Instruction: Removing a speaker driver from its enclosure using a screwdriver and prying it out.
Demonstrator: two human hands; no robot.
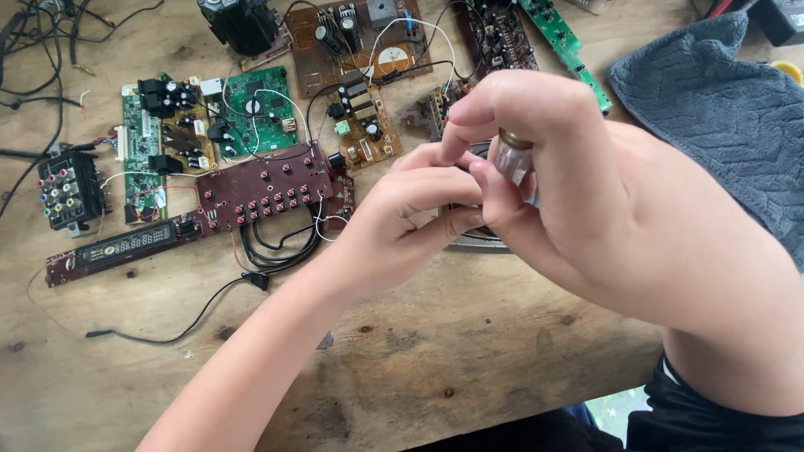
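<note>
My right hand (578,176) is raised close to the camera, its fingers closed around a small silvery cylinder with a brass-coloured rim (512,157). My left hand (410,213) reaches in from the lower left and meets it, fingertips touching the right hand's fingers just below the cylinder. Under both hands lies a round grey metal part (477,243), mostly hidden. Which hand bears the cylinder's lower end is hidden.
Several circuit boards lie on the wooden table (435,351): a dark red button board (264,188), a green board (255,109), a brown board (356,42), a display strip (117,249). Black cables (276,247) trail about. A grey cloth (729,109) lies at right.
</note>
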